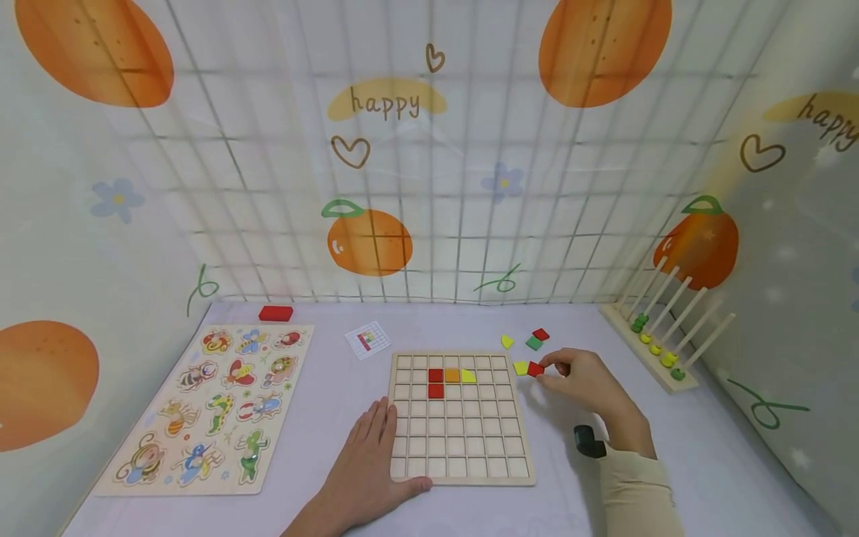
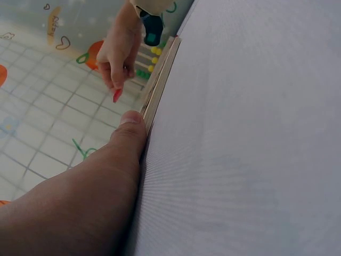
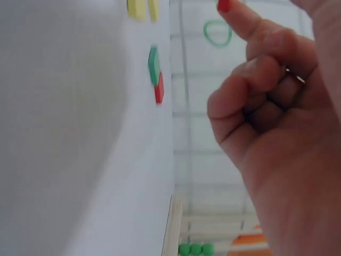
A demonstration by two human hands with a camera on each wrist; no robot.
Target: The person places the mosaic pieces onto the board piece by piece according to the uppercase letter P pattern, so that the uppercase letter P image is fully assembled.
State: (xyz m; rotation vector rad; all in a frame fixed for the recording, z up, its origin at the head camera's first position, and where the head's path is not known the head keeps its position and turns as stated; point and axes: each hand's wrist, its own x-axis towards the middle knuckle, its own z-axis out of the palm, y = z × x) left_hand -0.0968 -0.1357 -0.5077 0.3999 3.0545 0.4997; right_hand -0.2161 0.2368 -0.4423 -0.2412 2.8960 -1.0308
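A wooden grid board (image 1: 456, 446) lies on the white table. Two red tiles (image 1: 435, 391), an orange tile (image 1: 452, 375) and a yellow piece with a curved side (image 1: 468, 377) sit in its upper cells. My left hand (image 1: 365, 466) rests along the board's left side, fingers straight, thumb at the near edge. Just right of the board, my right hand (image 1: 585, 382) pinches a red tile (image 1: 535, 369) between thumb and fingertips, held above the table. In the right wrist view only a bit of that red tile (image 3: 224, 5) shows at the top edge.
By the right hand lie two yellow pieces (image 1: 506, 341), a green tile (image 1: 533, 343) and another red tile (image 1: 540, 334). A pattern card (image 1: 367, 340) lies behind the board. An insect puzzle (image 1: 224, 373) and red block (image 1: 276, 313) are at left, a pegged bead rack (image 1: 686, 385) at right.
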